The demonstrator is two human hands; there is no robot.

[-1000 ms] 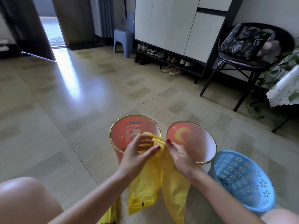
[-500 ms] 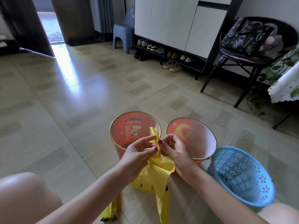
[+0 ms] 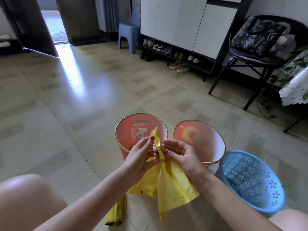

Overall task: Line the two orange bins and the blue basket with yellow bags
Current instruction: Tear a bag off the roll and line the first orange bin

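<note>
Tiled floor; shoe cabinet, chair beyond hands. Left hand, right hand pinch bag, its top now bunched narrower than before.

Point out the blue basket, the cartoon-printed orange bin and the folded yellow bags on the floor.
blue basket (image 3: 250, 180): head view, perforated inner wall.
cartoon-printed orange bin (image 3: 131, 130): head view, inner wall.
folded yellow bags (image 3: 116, 214): head view, middle of the bundle.

We held both forearms out ahead, wrists close together. Our left hand and right hand faced each other, fingertips nearly touching, each curled in a pinching grip, thumbs uppermost, knuckles turned outward.
</note>
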